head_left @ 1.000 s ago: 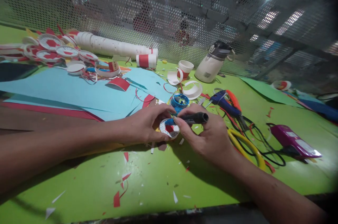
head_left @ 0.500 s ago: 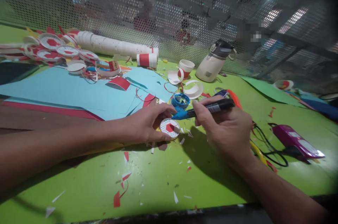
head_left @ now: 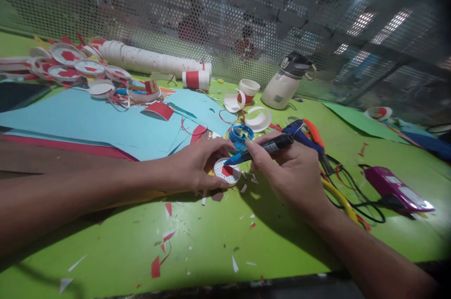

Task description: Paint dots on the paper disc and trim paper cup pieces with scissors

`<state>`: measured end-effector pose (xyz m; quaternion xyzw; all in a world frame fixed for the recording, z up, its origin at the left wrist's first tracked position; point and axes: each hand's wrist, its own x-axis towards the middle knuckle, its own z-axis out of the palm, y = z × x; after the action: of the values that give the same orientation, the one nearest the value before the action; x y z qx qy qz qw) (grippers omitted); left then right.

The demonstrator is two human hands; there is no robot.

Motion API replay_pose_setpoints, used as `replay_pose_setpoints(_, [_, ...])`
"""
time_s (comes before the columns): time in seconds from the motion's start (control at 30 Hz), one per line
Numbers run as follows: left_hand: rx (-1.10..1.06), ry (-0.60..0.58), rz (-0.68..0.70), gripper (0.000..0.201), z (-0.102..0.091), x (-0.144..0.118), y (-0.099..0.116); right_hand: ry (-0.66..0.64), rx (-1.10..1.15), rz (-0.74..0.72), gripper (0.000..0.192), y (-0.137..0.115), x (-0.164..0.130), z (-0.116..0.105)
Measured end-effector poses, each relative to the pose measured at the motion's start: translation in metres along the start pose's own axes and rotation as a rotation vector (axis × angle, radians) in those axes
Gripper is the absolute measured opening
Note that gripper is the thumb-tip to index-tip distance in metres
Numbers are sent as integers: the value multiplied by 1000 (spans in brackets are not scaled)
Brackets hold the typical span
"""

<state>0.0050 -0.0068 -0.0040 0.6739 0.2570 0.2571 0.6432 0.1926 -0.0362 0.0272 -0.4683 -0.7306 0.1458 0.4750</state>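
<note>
My left hand grips a small round white paper-cup base by its rim, thumb at the near side and fingers at the far side. The disc bears a red hexagon in its middle and blue dots around it. In my right hand is a blue marker with a black barrel, held like a pen. Its blue tip meets or hovers just over the disc by the hexagon's upper edge; contact is hard to tell. Right behind the disc sits a blue tape roll.
Blue paper sheets lie at left, with decorated paper discs piled behind. A stack of white cups lies by the mesh screen. A bottle, orange-handled pliers and a purple device stand or lie rightward. Paper scraps litter the green table.
My right hand has moved left with the marker, bringing its tip from the disc's far rim to beside the red hexagon. The left hand and disc stay nearly still.
</note>
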Motion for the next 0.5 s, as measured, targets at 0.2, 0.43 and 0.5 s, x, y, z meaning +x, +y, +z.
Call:
replay_pose_setpoints(0.2, [45, 16, 19, 40, 0, 0, -3, -17, -1, -15, 13, -1, 0, 0])
replay_pose_setpoints(0.43, [50, -2, 11, 39, -1, 0, 1, -34, 6, -3, 16, 1, -1, 1])
replay_pose_setpoints(0.5, [42, 3, 13, 38, -1, 0, 0, -29, 5, -6, 16, 0, 0, 0])
